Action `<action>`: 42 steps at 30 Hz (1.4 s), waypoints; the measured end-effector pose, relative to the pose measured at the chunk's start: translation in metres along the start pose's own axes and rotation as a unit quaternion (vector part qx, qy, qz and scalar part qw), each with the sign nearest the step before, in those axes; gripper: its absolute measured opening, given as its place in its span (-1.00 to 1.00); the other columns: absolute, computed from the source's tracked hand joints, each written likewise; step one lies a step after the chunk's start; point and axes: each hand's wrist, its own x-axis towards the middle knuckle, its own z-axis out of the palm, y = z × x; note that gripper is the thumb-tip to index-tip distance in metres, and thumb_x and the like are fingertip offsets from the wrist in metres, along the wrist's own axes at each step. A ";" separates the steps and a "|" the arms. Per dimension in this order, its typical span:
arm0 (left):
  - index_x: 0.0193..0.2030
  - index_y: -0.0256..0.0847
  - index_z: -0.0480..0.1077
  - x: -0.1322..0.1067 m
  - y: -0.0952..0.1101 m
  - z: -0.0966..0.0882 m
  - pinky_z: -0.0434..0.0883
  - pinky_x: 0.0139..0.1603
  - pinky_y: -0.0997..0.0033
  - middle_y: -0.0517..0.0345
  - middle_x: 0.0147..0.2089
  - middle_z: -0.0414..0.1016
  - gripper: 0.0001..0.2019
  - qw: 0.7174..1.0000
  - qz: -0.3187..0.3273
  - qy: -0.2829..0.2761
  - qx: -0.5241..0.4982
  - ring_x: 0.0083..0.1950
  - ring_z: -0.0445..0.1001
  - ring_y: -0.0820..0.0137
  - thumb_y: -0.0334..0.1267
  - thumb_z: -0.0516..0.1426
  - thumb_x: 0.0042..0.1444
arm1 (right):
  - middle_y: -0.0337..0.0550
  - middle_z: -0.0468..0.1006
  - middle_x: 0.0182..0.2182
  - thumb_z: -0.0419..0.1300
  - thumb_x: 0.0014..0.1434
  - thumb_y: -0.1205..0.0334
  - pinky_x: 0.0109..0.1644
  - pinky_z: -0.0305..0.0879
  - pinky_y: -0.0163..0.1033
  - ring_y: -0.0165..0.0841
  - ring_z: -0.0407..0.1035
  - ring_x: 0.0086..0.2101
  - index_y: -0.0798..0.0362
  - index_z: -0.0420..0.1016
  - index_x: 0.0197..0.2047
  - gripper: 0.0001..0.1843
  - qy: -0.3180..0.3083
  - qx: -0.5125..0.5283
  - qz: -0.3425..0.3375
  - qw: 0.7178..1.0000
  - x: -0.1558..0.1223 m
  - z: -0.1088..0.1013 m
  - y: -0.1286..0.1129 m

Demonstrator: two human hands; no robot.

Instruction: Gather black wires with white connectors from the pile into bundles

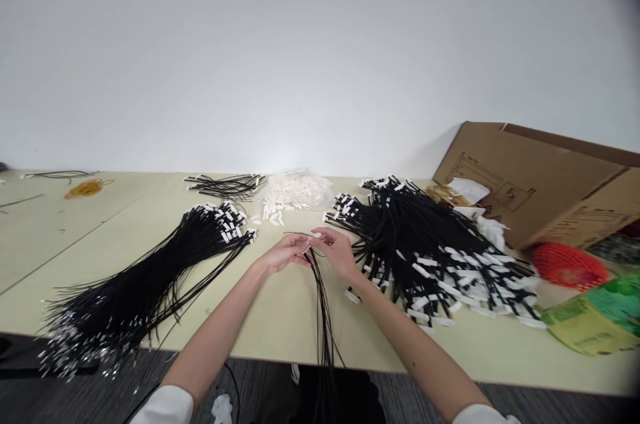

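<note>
My left hand (287, 253) and my right hand (336, 249) meet above the middle of the table, fingers pinched close together. Between them is a small white connector (309, 247) at the top of a black wire harness (323, 317), whose wires hang down over the table's front edge. My left fingers grip the harness just by the connector. The right thumb and fingers pinch at the white piece, partly hiding it. One thin wire sticks out to the left above my left hand.
Left lies a large bundle of black wires (145, 277) with white connectors. Right is a pile of black cables (415, 231). Behind my hands sits a clear bag of white connectors (300, 189). A cardboard box (530, 177), red foam net (567, 265) and yellow rubber bands (85, 189) lie farther out.
</note>
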 end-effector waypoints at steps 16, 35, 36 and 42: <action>-0.36 -0.32 0.36 0.005 -0.006 0.004 0.33 -0.43 0.45 0.14 -0.42 0.38 -0.70 0.999 0.020 0.049 0.009 -0.46 0.40 0.46 -0.08 0.19 -0.09 | -0.14 0.50 -0.34 0.08 0.09 0.03 -0.29 0.23 -0.30 -0.37 0.33 -0.36 0.08 0.53 -0.28 -0.67 0.135 -0.028 -0.120 0.983 0.006 -0.026 -0.018; -0.38 -0.31 0.34 0.005 -0.010 0.014 0.25 -0.31 0.47 0.15 -0.40 0.34 -0.75 0.991 0.025 0.047 -0.123 -0.37 0.34 0.50 -0.16 0.22 -0.09 | -0.23 0.31 -0.58 0.11 0.11 0.33 -0.36 0.16 -0.27 -0.43 0.16 -0.51 0.05 0.43 -0.40 -0.91 0.113 -0.290 -0.378 0.872 -0.008 -0.039 -0.042; -0.39 -0.31 0.34 0.005 -0.009 0.014 0.25 -0.30 0.47 0.15 -0.40 0.34 -0.75 0.990 0.028 0.049 -0.127 -0.37 0.33 0.51 -0.16 0.22 -0.09 | -0.23 0.31 -0.58 0.11 0.10 0.34 -0.37 0.15 -0.28 -0.43 0.16 -0.51 0.05 0.42 -0.40 -0.92 0.113 -0.291 -0.384 0.869 -0.008 -0.039 -0.042; -0.37 -0.31 0.34 0.006 -0.010 0.014 0.26 -0.29 0.45 0.14 -0.38 0.34 -0.78 0.990 0.035 0.050 -0.128 -0.36 0.33 0.50 -0.18 0.20 -0.06 | -0.21 0.31 -0.57 0.12 0.08 0.37 -0.39 0.14 -0.28 -0.42 0.15 -0.49 0.06 0.39 -0.41 -0.93 0.093 -0.324 -0.397 0.854 -0.008 -0.039 -0.036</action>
